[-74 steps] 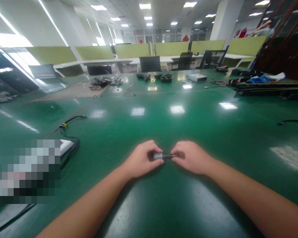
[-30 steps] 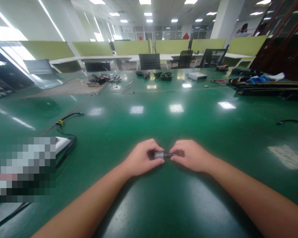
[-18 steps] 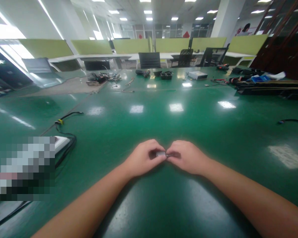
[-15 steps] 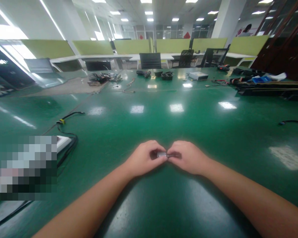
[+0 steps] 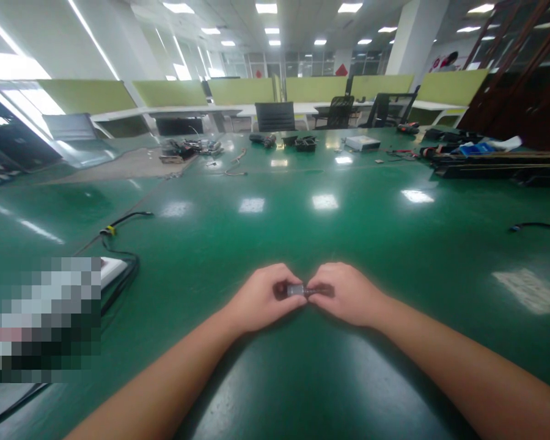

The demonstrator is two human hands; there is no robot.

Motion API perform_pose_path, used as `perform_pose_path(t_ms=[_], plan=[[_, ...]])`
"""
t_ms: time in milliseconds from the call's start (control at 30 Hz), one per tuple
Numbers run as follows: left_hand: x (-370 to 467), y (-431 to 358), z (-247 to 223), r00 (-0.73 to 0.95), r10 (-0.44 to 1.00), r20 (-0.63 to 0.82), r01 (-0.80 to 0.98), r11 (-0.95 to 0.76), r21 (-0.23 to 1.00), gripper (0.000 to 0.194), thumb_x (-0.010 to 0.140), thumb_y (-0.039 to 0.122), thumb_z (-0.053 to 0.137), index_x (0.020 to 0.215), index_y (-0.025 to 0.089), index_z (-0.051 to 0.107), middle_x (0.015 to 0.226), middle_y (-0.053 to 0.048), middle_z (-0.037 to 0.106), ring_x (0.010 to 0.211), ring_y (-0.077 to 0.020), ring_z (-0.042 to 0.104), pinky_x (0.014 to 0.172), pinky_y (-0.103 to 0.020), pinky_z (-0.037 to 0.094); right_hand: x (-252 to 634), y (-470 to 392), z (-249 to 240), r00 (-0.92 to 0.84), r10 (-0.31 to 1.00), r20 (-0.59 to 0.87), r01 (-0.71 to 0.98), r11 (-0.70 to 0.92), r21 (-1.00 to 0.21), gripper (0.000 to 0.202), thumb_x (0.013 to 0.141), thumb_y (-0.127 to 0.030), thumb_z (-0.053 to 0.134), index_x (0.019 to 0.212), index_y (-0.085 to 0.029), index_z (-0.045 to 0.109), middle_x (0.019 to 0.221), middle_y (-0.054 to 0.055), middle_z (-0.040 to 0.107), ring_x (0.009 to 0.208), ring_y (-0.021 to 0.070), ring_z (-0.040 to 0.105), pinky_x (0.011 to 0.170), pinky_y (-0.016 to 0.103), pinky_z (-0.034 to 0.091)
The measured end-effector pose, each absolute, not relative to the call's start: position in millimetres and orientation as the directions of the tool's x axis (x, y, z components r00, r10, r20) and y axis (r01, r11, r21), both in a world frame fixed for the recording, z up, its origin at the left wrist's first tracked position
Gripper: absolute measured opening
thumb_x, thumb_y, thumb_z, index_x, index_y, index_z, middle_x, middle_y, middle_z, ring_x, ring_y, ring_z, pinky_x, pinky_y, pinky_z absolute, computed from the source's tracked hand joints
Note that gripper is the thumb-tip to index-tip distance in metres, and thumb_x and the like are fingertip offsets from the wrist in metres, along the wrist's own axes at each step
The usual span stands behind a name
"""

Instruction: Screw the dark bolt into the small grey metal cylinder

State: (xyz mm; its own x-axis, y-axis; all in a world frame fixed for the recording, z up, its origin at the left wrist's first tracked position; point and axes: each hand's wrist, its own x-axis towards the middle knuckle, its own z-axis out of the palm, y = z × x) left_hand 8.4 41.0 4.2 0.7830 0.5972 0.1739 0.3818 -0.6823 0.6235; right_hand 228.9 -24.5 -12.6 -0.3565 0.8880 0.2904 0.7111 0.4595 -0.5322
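Observation:
My left hand (image 5: 266, 297) is closed, pinching a small silver-grey piece (image 5: 296, 289) between thumb and fingers, low over the green table. Its exact kind cannot be made out. From its right end runs a thin dark part (image 5: 310, 292), which the thumb and fingertips of my right hand (image 5: 346, 293) grip. The two hands face each other with their fingertips almost touching. Fingers cover both ends of the piece.
The green table (image 5: 275, 232) is glossy. At left lie a blurred-out item, a white-ended case (image 5: 113, 269) and black cables (image 5: 131, 272). Farther back are a white box (image 5: 362, 143), electronic parts (image 5: 190, 148) and dark long bars (image 5: 495, 164) at right. A person stands far back right.
The camera view has shifted slightly. A little more of the silver-grey piece shows between my hands, which stay closed on it in nearly the same pose.

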Motion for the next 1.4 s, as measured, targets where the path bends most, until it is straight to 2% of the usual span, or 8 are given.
perform_pose_path(t_ms=[467,1400], plan=[[9.4,40.1,6.8,0.774,0.61,0.169,0.398,-0.677,0.619,0.019,0.085,0.033,0.073,0.093,0.017,0.071,0.082,-0.002,0.063,0.073,-0.0147,0.057,0.066,-0.025,0.042,232.0,-24.8,-12.8,-0.343,0.895,0.287,0.726,0.446,-0.524,0.004,0.084,-0.024,0.074,0.085,-0.02,0.072,0.084,0.001,0.07,0.083,0.0178,0.061,0.077,0.031,0.041],[8.0,38.8,7.1,0.768,0.625,0.143,0.427,-0.665,0.612,0.017,0.084,0.031,0.072,0.093,0.016,0.069,0.083,-0.002,0.062,0.073,-0.0153,0.056,0.066,-0.026,0.042,238.0,-28.2,-9.1,-0.346,0.906,0.243,0.754,0.423,-0.502,0.004,0.085,-0.023,0.073,0.087,-0.021,0.072,0.084,0.001,0.069,0.082,0.0174,0.06,0.076,0.032,0.04]])
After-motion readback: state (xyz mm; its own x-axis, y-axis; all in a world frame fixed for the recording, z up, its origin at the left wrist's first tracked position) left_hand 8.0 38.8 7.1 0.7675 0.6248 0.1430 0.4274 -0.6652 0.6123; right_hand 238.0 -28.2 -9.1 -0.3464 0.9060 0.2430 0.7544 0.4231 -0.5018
